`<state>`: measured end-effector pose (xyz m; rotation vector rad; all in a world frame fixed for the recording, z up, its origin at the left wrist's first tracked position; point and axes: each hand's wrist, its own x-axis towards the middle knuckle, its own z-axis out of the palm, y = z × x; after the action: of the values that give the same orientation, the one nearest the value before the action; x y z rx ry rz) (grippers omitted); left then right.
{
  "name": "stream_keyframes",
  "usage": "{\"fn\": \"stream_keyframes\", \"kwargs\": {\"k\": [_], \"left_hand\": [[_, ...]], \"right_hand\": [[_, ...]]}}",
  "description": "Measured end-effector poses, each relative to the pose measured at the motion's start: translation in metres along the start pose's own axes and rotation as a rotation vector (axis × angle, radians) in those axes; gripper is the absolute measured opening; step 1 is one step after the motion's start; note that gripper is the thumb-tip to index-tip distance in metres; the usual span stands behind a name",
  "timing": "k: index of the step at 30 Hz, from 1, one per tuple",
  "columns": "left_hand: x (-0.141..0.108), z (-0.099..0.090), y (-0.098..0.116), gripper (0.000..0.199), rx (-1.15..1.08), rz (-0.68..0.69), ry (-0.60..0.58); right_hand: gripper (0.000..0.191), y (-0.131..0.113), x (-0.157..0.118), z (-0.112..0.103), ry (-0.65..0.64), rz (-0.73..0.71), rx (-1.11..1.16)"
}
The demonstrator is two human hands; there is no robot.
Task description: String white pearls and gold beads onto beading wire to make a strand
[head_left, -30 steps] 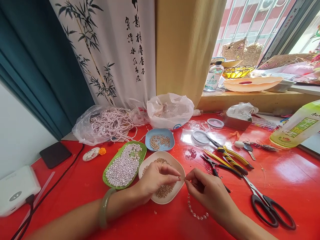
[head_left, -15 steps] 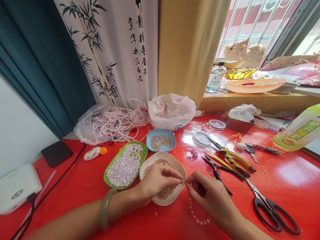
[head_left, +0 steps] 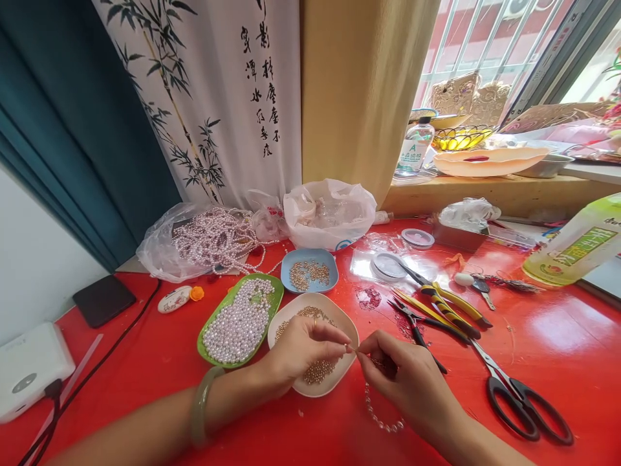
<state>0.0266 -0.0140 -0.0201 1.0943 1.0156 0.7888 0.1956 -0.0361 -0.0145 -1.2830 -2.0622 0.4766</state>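
Note:
My left hand [head_left: 308,346], with a green bangle [head_left: 200,404] on the wrist, is closed in a pinch above the cream dish [head_left: 352,330] of small gold beads [head_left: 320,372]. A tiny bead shows at its fingertips. Just to the right, my right hand [head_left: 405,369] pinches the end of a bead string [head_left: 383,424], whose clear, shiny beads hang in a curve below the palm. The fingertips of both hands nearly meet, and the thread between them is too fine to make out. A green dish [head_left: 202,355] of white pearl beads [head_left: 237,323] stands to the left.
Behind the cream dish is a blue dish [head_left: 286,278] with gold pieces. Pliers [head_left: 449,307], narrow pliers [head_left: 412,320] and black-handled scissors [head_left: 526,401] lie right. Bagged pearl strands [head_left: 213,239] and a white plastic bag [head_left: 330,213] stand at the back. A cable [head_left: 111,340] crosses the left side.
The view has shifted slightly, so everything sits a little further left. Both hands keep their pinch at nearly the same place over the cream dish, with fingertips close together.

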Motion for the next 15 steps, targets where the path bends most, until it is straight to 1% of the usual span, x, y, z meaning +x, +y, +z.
{"fn": "stream_keyframes", "kwargs": {"k": [3,8,12,15], "left_hand": [[-0.0003,0.0003,0.0009,0.017,-0.012,-0.011,0.002],[-0.0002,0.0014,0.0025,0.015,-0.042,-0.017,-0.004],[-0.0007,0.0025,0.0023,0.013,-0.011,0.012,-0.001],[-0.0018,0.0042,0.0033,0.011,0.010,0.028,0.002]], "right_hand": [[0.013,-0.0045,0.0008,-0.0026,-0.024,0.025,-0.003],[0.012,-0.0055,0.0009,-0.0025,-0.021,0.001,-0.008],[0.013,-0.0049,-0.0006,-0.0011,-0.022,-0.007,-0.018],[0.013,-0.0055,-0.0012,-0.0004,-0.034,0.016,-0.001]]}}
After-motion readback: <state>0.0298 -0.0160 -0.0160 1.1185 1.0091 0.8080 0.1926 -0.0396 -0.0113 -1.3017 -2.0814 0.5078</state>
